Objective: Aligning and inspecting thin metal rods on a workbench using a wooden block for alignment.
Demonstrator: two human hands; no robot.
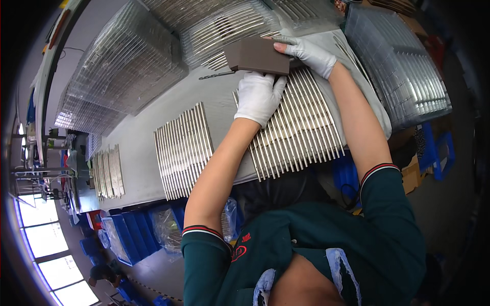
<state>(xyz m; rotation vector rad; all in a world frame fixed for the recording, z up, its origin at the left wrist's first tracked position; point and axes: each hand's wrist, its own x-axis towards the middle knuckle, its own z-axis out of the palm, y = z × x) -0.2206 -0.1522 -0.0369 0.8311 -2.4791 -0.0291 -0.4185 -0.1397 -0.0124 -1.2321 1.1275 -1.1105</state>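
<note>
My right hand, in a white glove, grips the far end of a flat brown block held over the grey table. My left hand, also gloved, lies on a wide row of shiny metal rods, its fingertips hidden at the block's near edge. A single thin rod sticks out to the left from under the block. Whether my left hand pinches that rod is hidden.
A second row of metal rods lies to the left, and a smaller one farther left. Stacks of clear ribbed trays holding rods ring the table's far side. Blue bins stand below the table edge.
</note>
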